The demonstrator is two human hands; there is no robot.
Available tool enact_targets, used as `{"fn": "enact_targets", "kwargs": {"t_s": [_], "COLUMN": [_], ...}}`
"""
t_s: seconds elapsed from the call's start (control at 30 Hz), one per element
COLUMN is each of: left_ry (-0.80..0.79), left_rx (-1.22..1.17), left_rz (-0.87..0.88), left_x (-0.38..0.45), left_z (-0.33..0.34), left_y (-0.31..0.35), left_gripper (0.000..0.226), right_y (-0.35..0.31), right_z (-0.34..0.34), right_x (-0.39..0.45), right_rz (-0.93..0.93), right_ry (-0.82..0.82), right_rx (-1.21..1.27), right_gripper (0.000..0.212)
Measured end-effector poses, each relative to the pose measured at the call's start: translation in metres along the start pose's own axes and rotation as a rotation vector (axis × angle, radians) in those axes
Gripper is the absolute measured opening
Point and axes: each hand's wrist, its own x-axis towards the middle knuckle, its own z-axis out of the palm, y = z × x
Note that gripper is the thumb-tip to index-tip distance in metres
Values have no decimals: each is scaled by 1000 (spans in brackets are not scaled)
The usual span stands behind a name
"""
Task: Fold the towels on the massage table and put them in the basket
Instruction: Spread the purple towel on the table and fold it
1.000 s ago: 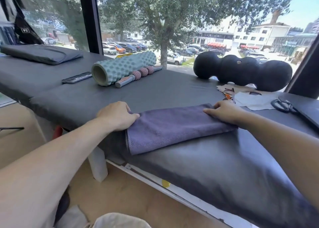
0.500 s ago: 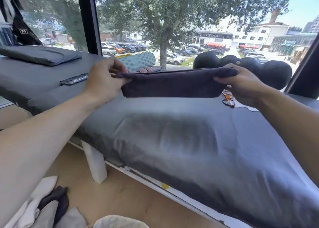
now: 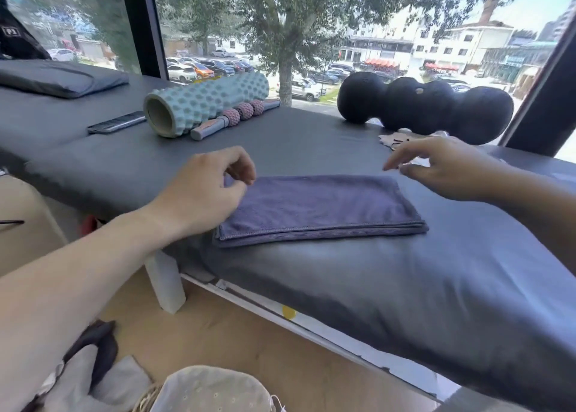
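Observation:
A purple towel (image 3: 318, 207) lies folded into a long flat rectangle near the front edge of the dark grey massage table (image 3: 389, 290). My left hand (image 3: 205, 193) hovers at the towel's left end, fingers curled loosely and holding nothing. My right hand (image 3: 448, 165) floats just above the far right corner, fingers spread and off the cloth. At the bottom edge a woven basket rim (image 3: 146, 396) shows beside pale spotted cloth (image 3: 215, 390).
On the table's far side lie a teal ridged foam roller (image 3: 205, 106), a massage stick with pink balls (image 3: 233, 117), a black remote (image 3: 117, 122) and a black lumpy roller (image 3: 427, 108). A grey pillow (image 3: 59, 79) sits far left. Loose cloths (image 3: 93, 371) lie on the wooden floor.
The towel was lifted off the table with both hands, folded over, and now lies flat as a narrower rectangle. Both hands have let go of it.

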Motion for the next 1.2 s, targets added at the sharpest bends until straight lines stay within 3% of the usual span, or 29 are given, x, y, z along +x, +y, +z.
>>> {"fn": "enact_targets", "kwargs": {"t_s": [0.03,0.13,0.2,0.27,0.3,0.37,0.43,0.47,0.53,0.6,0.7,0.8,0.93,1.0,1.1,1.2], "left_ry": [-49,-296,-491,-637,-675,-707,-624,-520,-308,-271,-396,-557,-656,-584,-299,-12], "left_rx": [1,168,346,416,417,374,294,266,249,253,293,343,346,236,47,-125], "left_rz": [43,127,47,-55,-82,-130,-198,-201,-129,-50,-61,-114,-111,-108,-112,-229], "left_x": [3,6,4,1,0,2,9,15,25,32,40,48,45,41,29,13], "left_z": [10,41,50,46,42,30,21,21,32,53,87,104,111,102,74,45], "left_y": [4,7,0,-11,-13,-10,-2,2,12,24,33,42,58,55,29,-2], "left_gripper": [17,52,68,85,92,100,94,85,69,62,67,76,85,80,51,21], "right_y": [-13,-40,-44,-34,-32,-20,2,11,17,10,1,1,14,10,-15,-59], "right_z": [3,33,57,60,52,38,31,29,30,32,41,36,19,13,1,-2], "right_x": [1,-6,-16,-23,-24,-14,1,6,8,7,8,11,15,17,23,31], "right_rz": [-15,-75,-114,-98,-61,99,301,409,625,698,646,627,645,620,521,401], "right_ry": [-8,-157,-369,-526,-538,-297,-34,-21,-187,-275,-271,-262,-219,-158,-56,-37], "right_rx": [32,66,12,33,120,291,176,108,206,312,331,552,656,723,855,891], "right_gripper": [18,56,72,68,62,48,37,41,60,66,53,34,58,66,38,28]}}
